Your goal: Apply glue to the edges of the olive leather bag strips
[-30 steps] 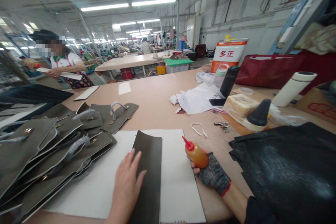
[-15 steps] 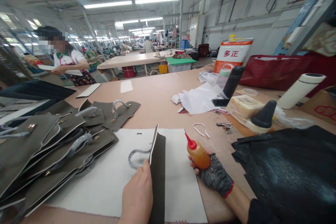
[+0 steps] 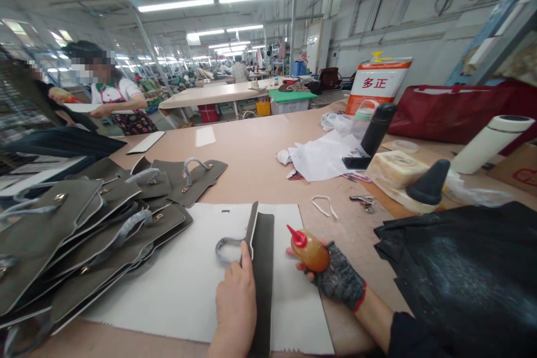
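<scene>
Fingers of left hand: mostly curled, index extended against the raised flap of a grey-brown panel; thumb hidden, pinch uncertain. Right hand: fingers wrapped round an amber bottle, nozzle clear of panel. Left of index: handle, apparently already fitted. Beneath: white sheet. Farther left: handled-panel pile. Judged: handle done, flap not flat; adhesive indiscernible.

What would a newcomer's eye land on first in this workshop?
Most likely the amber bottle with its bright red nozzle, held in the gloved right hand just right of centre. Next, perhaps the heap of dark panels with grey handles at the left, then the white-and-orange can toward the back right.
</scene>
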Tool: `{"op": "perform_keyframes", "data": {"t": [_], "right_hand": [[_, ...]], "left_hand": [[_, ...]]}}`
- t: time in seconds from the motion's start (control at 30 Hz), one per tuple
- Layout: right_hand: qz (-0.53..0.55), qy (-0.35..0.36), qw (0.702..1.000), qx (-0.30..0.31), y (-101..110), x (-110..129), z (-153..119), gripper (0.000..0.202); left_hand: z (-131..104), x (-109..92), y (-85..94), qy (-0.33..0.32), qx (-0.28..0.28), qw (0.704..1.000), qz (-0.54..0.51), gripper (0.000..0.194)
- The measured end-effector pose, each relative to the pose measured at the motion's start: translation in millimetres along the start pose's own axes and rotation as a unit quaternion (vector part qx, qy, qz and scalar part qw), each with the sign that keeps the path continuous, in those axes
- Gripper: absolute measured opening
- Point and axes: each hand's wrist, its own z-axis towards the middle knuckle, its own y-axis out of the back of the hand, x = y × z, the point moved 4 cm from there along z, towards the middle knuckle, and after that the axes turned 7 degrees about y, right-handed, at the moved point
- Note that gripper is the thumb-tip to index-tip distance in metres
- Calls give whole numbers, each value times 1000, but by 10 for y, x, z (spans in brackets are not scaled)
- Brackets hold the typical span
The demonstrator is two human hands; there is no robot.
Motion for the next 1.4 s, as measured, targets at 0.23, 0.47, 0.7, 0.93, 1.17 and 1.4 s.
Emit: {"op": "perform_keyframes", "data": {"t": [0.23, 0.47, 0.7, 0.93, 1.17, 1.4], "right_hand": [[43, -16, 998, 31, 82, 3, 34, 52], [28, 2, 999, 20, 100, -1, 35, 47], [26, 5, 999, 23, 95, -9, 36, 46], [33, 9, 999, 12, 71, -11, 16, 46], [36, 10, 999, 20, 5, -13, -50, 45], [38, 5, 999, 25, -10, -13, -69, 44]], "left_hand": [[-154, -199, -53, -148, -280, 948, -24, 52], [154, -402, -644, -214, -12, 974, -66, 56], [279, -288, -587, -222, 58, 964, -137, 61], [201, -373, -498, -241, 23, 960, -143, 51], [439, -321, -345, -258, 57, 952, -157, 55], [832, -438, -271, -275, 119, 944, -136, 72]]}}
